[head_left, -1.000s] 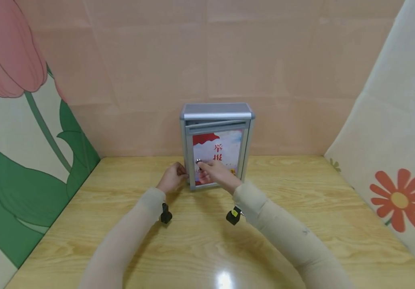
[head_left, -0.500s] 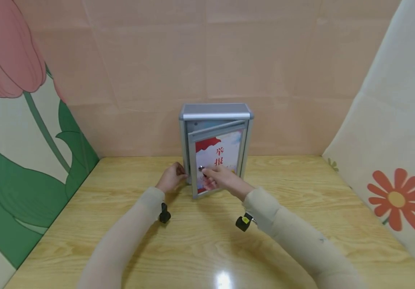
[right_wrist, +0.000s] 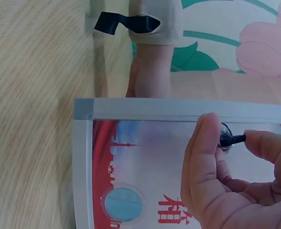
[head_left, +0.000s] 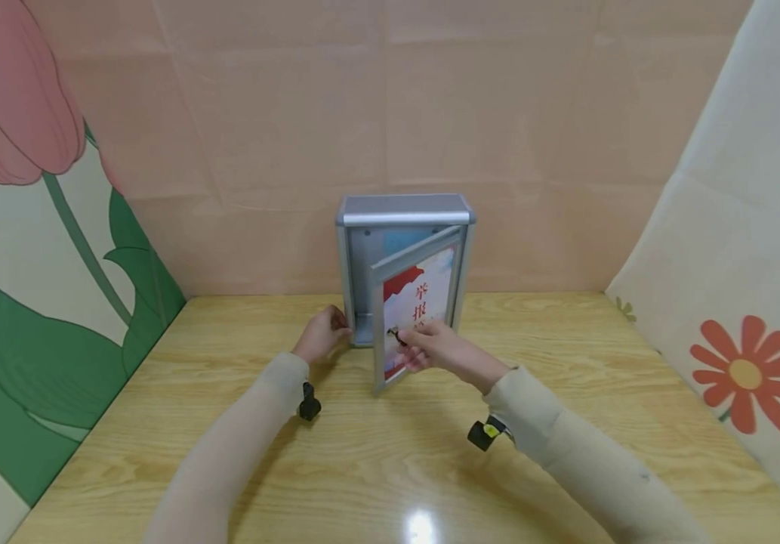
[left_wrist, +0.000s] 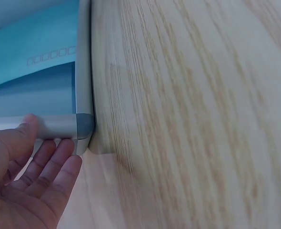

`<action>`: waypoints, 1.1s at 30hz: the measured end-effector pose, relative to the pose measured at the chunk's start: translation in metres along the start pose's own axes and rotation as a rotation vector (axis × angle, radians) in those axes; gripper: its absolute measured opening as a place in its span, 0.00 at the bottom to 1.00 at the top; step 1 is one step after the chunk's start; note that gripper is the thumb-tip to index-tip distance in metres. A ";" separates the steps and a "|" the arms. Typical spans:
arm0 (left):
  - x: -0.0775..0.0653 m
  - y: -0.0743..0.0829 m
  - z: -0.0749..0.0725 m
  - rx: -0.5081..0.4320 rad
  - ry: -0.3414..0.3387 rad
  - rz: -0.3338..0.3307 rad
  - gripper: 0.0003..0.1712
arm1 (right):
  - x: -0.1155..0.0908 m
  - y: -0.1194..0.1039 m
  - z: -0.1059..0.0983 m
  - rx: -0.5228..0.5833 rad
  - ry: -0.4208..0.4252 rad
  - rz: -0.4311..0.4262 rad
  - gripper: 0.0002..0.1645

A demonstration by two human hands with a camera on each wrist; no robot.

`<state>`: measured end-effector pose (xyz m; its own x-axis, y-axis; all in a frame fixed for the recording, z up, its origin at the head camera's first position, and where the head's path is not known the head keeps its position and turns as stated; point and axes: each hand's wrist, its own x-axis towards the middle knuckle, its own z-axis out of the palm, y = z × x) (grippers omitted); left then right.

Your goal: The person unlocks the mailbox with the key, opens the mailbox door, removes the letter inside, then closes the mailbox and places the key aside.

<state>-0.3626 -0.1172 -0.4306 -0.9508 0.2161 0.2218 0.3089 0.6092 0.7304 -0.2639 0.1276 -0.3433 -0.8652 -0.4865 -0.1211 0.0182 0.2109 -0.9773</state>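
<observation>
A silver metal letter box (head_left: pixel 406 208) stands upright on the table, its front door (head_left: pixel 439 281) swung partly outward on the right side. My left hand (head_left: pixel 322 332) holds the lower left side of the box. In the left wrist view its thumb lies on the front edge, with the fingers against the outer side. My right hand (head_left: pixel 440 347) pinches a small black-headed key (right_wrist: pixel 233 140) at the round lock (right_wrist: pixel 225 136) on the door. Inside the box, a blue-green envelope (left_wrist: pixel 40 40) shows in the left wrist view.
The wood-grain table (head_left: pixel 390 461) spreads in front of and beside the box. Behind it hangs a plain pinkish cloth (head_left: pixel 267 151). Flower-printed cloths border the left and right sides. Each wrist wears a small black camera.
The letter box door has swung from slightly ajar to wider, its left edge coming toward me. My right hand has moved back and right with the key. My left hand stays at the box side.
</observation>
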 end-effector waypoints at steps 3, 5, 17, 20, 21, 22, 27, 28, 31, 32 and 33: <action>0.000 -0.001 0.000 -0.002 -0.006 -0.006 0.11 | -0.005 0.001 -0.004 0.010 -0.022 0.000 0.23; 0.000 -0.001 0.000 -0.004 -0.011 -0.016 0.11 | -0.008 0.002 -0.005 0.020 -0.028 0.010 0.22; -0.001 0.002 -0.001 -0.010 -0.027 -0.025 0.12 | -0.029 0.003 -0.020 -0.001 -0.082 0.044 0.24; -0.001 0.002 -0.001 -0.014 -0.032 -0.026 0.12 | -0.032 0.002 -0.023 0.000 -0.092 0.039 0.24; -0.001 0.002 -0.002 -0.012 -0.034 -0.024 0.12 | -0.033 0.001 -0.023 0.002 -0.092 0.041 0.24; -0.001 0.003 -0.002 -0.005 -0.035 -0.024 0.12 | -0.034 0.001 -0.023 0.002 -0.094 0.041 0.24; -0.004 0.018 -0.008 0.190 -0.057 -0.077 0.11 | -0.035 0.001 -0.024 0.005 -0.100 0.049 0.24; -0.005 0.025 -0.010 0.243 -0.088 -0.091 0.10 | -0.035 0.001 -0.024 0.003 -0.102 0.049 0.24; -0.004 0.051 -0.016 0.319 -0.254 -0.114 0.13 | -0.034 0.002 -0.025 0.007 -0.103 0.047 0.24; -0.002 0.061 -0.018 0.287 -0.318 -0.112 0.14 | -0.034 0.002 -0.025 0.010 -0.103 0.046 0.24; 0.000 0.071 -0.019 0.239 -0.362 -0.103 0.14 | -0.034 0.003 -0.025 0.013 -0.105 0.045 0.23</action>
<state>-0.3406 -0.0885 -0.3663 -0.9206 0.3727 -0.1161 0.2500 0.7914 0.5578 -0.2473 0.1661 -0.3374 -0.8063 -0.5629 -0.1818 0.0632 0.2236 -0.9726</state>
